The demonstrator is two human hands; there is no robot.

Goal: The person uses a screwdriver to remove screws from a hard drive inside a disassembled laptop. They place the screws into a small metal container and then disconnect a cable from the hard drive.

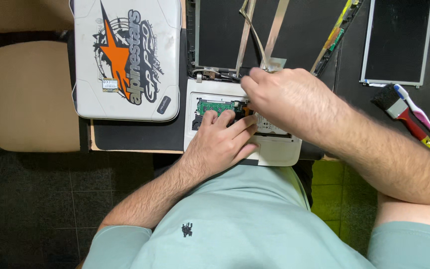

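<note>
A small white laptop base [279, 149] lies open at the table's near edge, with a green circuit board [215, 106] showing inside. My left hand [222, 142] rests flat on the base, fingertips touching the board's lower edge. My right hand [287, 99] hovers over the base's upper right part, fingers curled near a flat ribbon cable [274, 62] by the hinge. Whether it pinches anything is hidden. Behind the base stands the bare dark screen panel [294, 30] in its frame.
A closed white laptop lid [125, 55] with an orange star sticker lies at the left on a dark mat [135, 134]. A loose screen panel [399, 40], a red-handled brush [401, 112] and a toothbrush [421, 113] lie right. A beige chair [26, 94] stands left.
</note>
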